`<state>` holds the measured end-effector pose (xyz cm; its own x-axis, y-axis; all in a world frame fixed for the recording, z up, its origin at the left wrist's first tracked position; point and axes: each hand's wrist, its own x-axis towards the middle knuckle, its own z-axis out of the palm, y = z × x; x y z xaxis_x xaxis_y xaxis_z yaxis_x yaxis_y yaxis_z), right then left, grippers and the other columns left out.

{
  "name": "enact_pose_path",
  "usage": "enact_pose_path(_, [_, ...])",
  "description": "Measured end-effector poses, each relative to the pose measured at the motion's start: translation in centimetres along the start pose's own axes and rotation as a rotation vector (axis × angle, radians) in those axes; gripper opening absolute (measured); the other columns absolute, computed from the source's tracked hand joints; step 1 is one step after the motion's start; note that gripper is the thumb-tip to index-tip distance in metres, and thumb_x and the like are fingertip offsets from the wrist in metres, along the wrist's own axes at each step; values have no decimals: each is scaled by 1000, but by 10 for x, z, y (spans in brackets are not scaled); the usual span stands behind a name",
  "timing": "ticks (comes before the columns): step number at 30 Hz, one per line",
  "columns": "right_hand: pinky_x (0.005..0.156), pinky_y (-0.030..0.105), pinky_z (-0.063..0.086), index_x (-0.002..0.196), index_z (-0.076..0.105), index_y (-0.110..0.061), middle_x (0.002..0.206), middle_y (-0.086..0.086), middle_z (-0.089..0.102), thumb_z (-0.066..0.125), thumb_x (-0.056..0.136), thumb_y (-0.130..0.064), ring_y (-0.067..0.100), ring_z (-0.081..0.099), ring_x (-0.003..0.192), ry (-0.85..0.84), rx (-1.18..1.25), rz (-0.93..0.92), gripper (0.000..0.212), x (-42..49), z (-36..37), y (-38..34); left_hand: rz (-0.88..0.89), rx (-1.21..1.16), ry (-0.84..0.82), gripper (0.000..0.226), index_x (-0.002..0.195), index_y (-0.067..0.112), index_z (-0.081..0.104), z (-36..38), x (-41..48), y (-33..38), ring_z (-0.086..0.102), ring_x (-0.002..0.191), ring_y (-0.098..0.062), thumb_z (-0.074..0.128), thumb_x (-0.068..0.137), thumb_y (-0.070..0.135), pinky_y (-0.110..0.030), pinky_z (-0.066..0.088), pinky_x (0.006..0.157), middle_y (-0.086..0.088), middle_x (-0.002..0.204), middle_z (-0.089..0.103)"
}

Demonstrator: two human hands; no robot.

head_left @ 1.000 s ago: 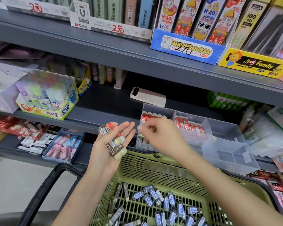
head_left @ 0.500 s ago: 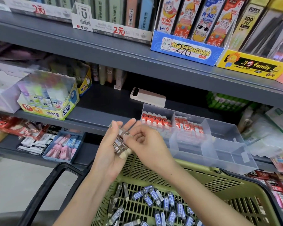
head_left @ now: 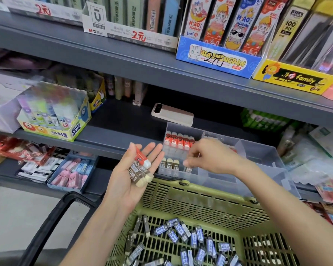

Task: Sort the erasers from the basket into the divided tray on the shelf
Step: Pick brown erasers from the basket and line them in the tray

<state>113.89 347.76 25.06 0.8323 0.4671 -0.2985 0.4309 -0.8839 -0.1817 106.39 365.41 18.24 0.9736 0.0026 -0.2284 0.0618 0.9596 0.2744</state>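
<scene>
Sorting is under way in the head view. The right hand (head_left: 206, 158) dips into the front-left compartment of the divided tray (head_left: 261, 158), fingertips (head_left: 186, 162) pinched, as far as I can judge, on a brown-sleeved eraser (head_left: 188, 168), which shows only dimly through the clear wall. The left hand (head_left: 123, 181) waits just left of the tray, palm up and fingers straight, carrying spare stock.

To place it well, stand the eraser upright and snug against the brown row (head_left: 169, 164) in that compartment. Let go only once its base meets the tray floor. Keep the left palm level meanwhile, or its load may slide off.

Counts:
- The brown row has three erasers.
- The red row (head_left: 179, 142) in the back-left compartment shows five.
- The palm carries one red-sleeved eraser (head_left: 140, 157) and, I think, three brown spares (head_left: 138, 174) (they overlap).
- Blue-sleeved erasers (head_left: 173, 233) lie loose in the green basket (head_left: 200, 200) below the tray, too many and too jumbled to count.
</scene>
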Motion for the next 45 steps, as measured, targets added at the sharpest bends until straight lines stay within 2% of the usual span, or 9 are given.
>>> enact_pose_path(5, [63, 23, 45, 88, 67, -3, 62, -5, 63, 58, 91, -16, 10, 61, 57, -164, 104, 47, 16, 25, 15, -7, 5, 12, -4, 22, 93, 4, 56, 0, -1, 0, 65, 102, -40, 60, 80, 22, -49, 57, 77, -24, 101, 69])
enact_pose_path(8, [64, 22, 48, 99, 64, -6, 79, -8, 61, 61, 90, -13, 11, 64, 60, -142, 228, 98, 12, 29, 22, -8, 1, 13, -7, 24, 96, 4, 55, 0, -1, 0, 65, 102, -40, 59, 80, 21, -50, 57, 78, -24, 102, 69])
enact_pose_path(12, [79, 21, 38, 119, 60, -11, 87, -9, 57, 70, 82, -15, 15, 54, 88, 1, 163, 103, 39, 23, 31, -7, 1, 18, -10, 24, 96, 3, 56, 1, -2, 1, 65, 102, -39, 59, 80, 21, -51, 56, 79, -25, 102, 69])
enact_pose_path(17, [97, 30, 40, 124, 56, -13, 127, 6, 57, 69, 83, -17, 23, 52, 117, 46, 62, 149, 44, 24, 39, -10, 4, 35, -17, 23, 96, 4, 56, 0, -2, 0, 65, 103, -39, 58, 81, 21, -49, 56, 80, -24, 101, 69])
enact_pose_path(24, [57, 19, 44, 109, 63, -9, 91, 2, 59, 68, 78, -5, 13, 57, 63, -37, 74, 152, 31, 27, 29, -10, 5, 42, -16, 23, 97, 4, 56, 1, -3, 0, 66, 102, -39, 57, 81, 21, -49, 57, 79, -23, 99, 70])
enact_pose_path(33, [85, 27, 45, 112, 64, -11, 114, 7, 63, 64, 84, -11, 23, 57, 106, 66, -48, 124, 28, 20, 32, -15, -9, 66, -35, 22, 96, 4, 55, 2, -4, -1, 65, 104, -40, 54, 84, 21, -50, 55, 83, -23, 102, 69])
enact_pose_path(37, [70, 29, 48, 83, 69, -22, 74, -4, 66, 59, 88, -35, 15, 60, 74, 380, 197, -19, 18, -3, 21, -38, -19, 92, -47, 21, 96, 5, 56, 3, -5, -1, 63, 108, -37, 50, 87, 22, -53, 52, 87, -22, 113, 67])
enact_pose_path(39, [57, 20, 44, 67, 66, -28, 58, -10, 61, 63, 83, -40, 3, 53, 57, 320, 431, -86, 21, -12, 21, -55, -27, 111, -67, 21, 97, 6, 56, 3, -6, -1, 63, 110, -34, 49, 87, 23, -47, 56, 82, -20, 119, 65])
enact_pose_path(45, [60, 26, 47, 70, 63, -22, 61, -6, 59, 66, 82, -28, 1, 47, 52, 343, 635, -16, 14, -12, 45, -77, -29, 166, -138, 21, 103, 8, 56, 4, -9, -1, 63, 112, -27, 45, 89, 20, -39, 57, 76, -14, 126, 63])
